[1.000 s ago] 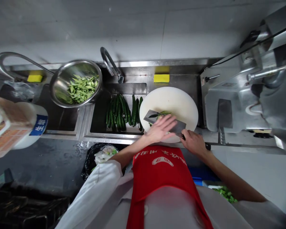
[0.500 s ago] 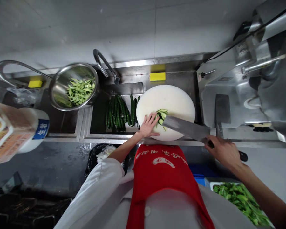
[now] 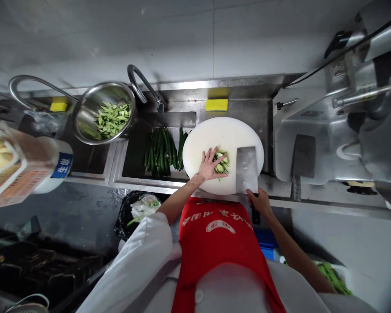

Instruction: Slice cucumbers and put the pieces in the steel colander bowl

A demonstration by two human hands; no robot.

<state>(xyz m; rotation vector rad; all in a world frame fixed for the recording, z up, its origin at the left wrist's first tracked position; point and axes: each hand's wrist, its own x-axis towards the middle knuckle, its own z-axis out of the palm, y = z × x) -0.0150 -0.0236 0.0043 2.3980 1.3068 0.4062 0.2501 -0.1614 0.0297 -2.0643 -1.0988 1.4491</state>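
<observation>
A round white cutting board (image 3: 224,130) lies over the sink's right edge. On it sits a small heap of cut cucumber pieces (image 3: 222,163). My left hand (image 3: 209,164) rests flat with spread fingers against the left side of that heap. My right hand (image 3: 259,202) grips the dark handle of a cleaver (image 3: 246,169), whose wide blade lies on the board just right of the pieces.
Whole cucumbers (image 3: 163,150) lie in the sink basin left of the board. A steel bowl (image 3: 84,124) of cut cucumber stands further left, under a curved faucet (image 3: 143,84). A steel slicing machine (image 3: 329,130) fills the right side. A black bag (image 3: 127,213) hangs below the counter.
My right hand swung the cleaver out to the right, then brought it back flat onto the board beside the pieces. My left hand came off the blade and now lies against the heap.
</observation>
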